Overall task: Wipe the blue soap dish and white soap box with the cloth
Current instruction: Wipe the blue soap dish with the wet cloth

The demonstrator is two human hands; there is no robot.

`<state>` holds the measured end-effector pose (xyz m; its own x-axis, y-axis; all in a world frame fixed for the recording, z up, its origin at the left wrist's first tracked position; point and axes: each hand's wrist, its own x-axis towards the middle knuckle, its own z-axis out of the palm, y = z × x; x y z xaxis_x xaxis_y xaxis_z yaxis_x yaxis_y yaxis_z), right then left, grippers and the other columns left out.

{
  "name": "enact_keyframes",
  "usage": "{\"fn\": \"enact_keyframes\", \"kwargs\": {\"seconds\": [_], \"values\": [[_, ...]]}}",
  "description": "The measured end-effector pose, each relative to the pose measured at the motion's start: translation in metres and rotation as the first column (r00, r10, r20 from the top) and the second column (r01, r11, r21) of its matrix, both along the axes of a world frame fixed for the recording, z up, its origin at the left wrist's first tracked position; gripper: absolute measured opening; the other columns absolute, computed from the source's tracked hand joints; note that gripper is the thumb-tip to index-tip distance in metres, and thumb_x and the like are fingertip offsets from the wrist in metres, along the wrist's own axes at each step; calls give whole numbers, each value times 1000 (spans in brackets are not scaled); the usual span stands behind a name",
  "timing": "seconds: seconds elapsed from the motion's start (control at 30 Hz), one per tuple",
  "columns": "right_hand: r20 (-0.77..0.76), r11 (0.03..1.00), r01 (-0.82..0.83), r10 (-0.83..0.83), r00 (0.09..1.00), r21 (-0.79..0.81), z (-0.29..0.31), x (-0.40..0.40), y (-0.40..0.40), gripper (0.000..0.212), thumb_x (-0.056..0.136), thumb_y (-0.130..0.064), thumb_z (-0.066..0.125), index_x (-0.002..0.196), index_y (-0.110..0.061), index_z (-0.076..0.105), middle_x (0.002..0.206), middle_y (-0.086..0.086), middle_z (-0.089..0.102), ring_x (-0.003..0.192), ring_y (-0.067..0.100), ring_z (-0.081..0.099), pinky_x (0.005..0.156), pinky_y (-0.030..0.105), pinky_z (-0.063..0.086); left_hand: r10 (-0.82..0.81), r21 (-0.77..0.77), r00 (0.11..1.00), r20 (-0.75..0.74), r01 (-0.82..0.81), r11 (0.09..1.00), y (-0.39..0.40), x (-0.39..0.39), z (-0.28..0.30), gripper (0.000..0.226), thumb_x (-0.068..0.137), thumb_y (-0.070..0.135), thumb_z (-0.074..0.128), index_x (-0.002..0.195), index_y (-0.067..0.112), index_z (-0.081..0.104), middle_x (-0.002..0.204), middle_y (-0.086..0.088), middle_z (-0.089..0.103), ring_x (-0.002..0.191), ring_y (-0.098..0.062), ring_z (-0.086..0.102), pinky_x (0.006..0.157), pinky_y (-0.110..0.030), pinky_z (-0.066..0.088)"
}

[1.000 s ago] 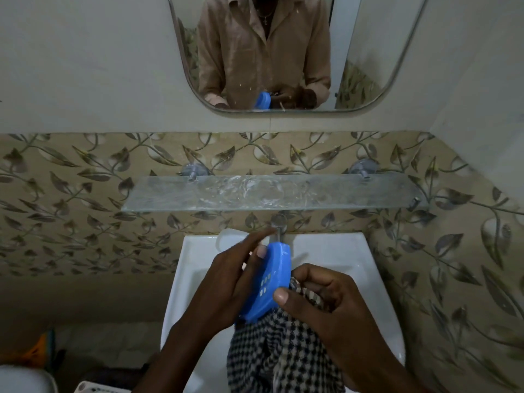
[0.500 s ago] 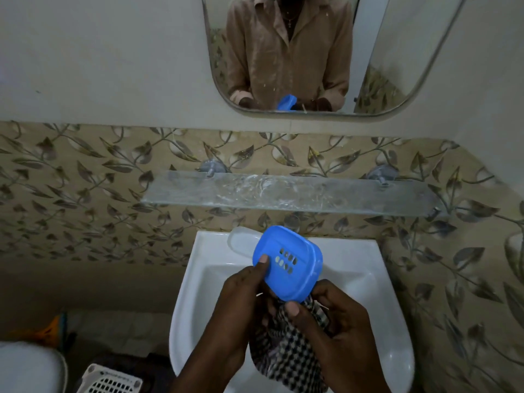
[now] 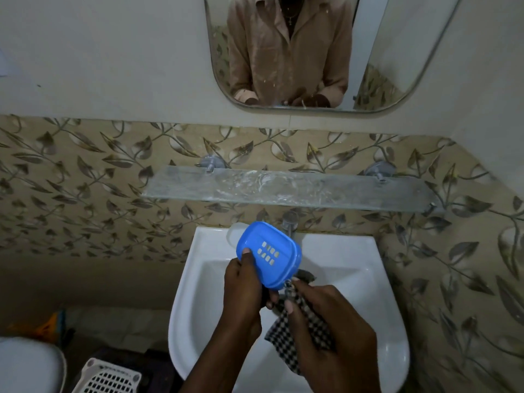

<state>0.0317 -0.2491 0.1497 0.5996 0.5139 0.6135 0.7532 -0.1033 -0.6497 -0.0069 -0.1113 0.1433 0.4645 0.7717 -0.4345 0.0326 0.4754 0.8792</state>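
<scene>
My left hand (image 3: 244, 290) holds the blue soap dish (image 3: 269, 253) above the sink, its slotted face turned up towards me, thumb on its left edge. Pinched in my right hand (image 3: 329, 321) is the black-and-white checked cloth (image 3: 297, 333), just below the dish's lower right edge. The cloth hangs down into the basin. Behind the dish, on the sink's back rim, a white soap box (image 3: 233, 233) shows only as a small pale corner.
A white sink (image 3: 348, 268) with a metal tap (image 3: 289, 222) lies under my hands. Above it is a glass shelf (image 3: 283, 191), then a mirror (image 3: 297, 52) on the wall. A white slotted basket (image 3: 107, 377) and a white rounded object (image 3: 28, 367) stand at lower left.
The dish went from edge-on to face up, then tilted and shifted slightly left. My right hand with the cloth slid from under the dish down to its lower right edge.
</scene>
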Motion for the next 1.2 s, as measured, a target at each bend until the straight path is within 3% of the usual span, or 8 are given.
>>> {"fn": "enact_keyframes", "kwargs": {"seconds": [0.2, 0.3, 0.43, 0.53, 0.73, 0.93, 1.07, 1.2], "values": [[251, 992, -27, 58, 966, -125, -14, 6, 4, 24, 92, -18, 67, 110, -6, 74, 92, 5, 70, 78, 8, 67, 71, 14, 54, -7, -146, 1000, 31, 11, 989, -9, 2, 1, 46, 108, 39, 41, 116, -5, 54, 77, -15, 65, 44, -16, 58, 32, -18, 39], [229, 997, 0, 18, 973, -78, -6, 15, 10, 23, 95, -20, 61, 110, -7, 73, 90, 4, 66, 78, 4, 62, 72, 11, 50, -15, -78, 1000, 4, 15, 997, -3, 2, -1, 47, 109, 39, 37, 114, -5, 54, 59, -8, 57, 28, -7, 42, 29, -19, 31], [204, 996, 93, -90, 975, -6, 8, 35, 12, 22, 91, -12, 63, 107, 1, 71, 90, 8, 68, 85, 2, 57, 84, 3, 43, 7, -4, 1000, -14, -7, 1000, -2, 0, 1, 42, 108, 42, 39, 110, 4, 54, 72, -6, 60, 35, -4, 47, 32, -19, 32], [202, 999, 49, -48, 978, -1, 3, 26, 10, 20, 86, -11, 71, 104, -2, 73, 88, 7, 68, 80, 6, 62, 80, 7, 49, 12, 14, 1000, -22, -12, 1000, -3, 1, 2, 38, 108, 42, 39, 101, 7, 52, 71, -6, 58, 40, -8, 45, 35, -21, 32], [115, 998, 63, -63, 991, 1, 14, 31, 13, 16, 85, -9, 70, 99, -4, 74, 85, 5, 69, 80, 2, 62, 76, 6, 49, 9, -67, 1000, -6, -9, 998, -8, 0, 4, 34, 107, 44, 41, 103, 15, 57, 85, -7, 71, 61, -18, 63, 44, -23, 41], [99, 999, -34, 34, 995, -6, 5, 14, 10, 20, 81, -5, 76, 101, -5, 76, 89, 2, 71, 84, 1, 67, 82, 8, 49, -14, -131, 995, 100, 27, 991, -10, 1, 8, 44, 108, 35, 41, 116, -3, 62, 100, -20, 78, 76, -26, 76, 53, -30, 59], [57, 998, 59, -61, 997, 29, 21, 34, 12, 18, 84, -6, 71, 101, -3, 76, 85, 4, 70, 78, 4, 66, 73, 12, 52, -45, -128, 993, 113, 59, 990, -11, -3, 8, 41, 108, 36, 41, 116, 4, 65, 84, -8, 81, 61, -18, 76, 41, -24, 53], [72, 999, -24, 22, 997, 36, 18, 14, 9, 19, 82, -4, 74, 101, -3, 76, 88, 3, 71, 84, 3, 68, 78, 11, 52, -76, -175, 983, 166, 105, 979, -8, -3, 14, 46, 108, 36, 42, 115, -3, 66, 76, -12, 80, 52, -17, 73, 38, -21, 50]]}}
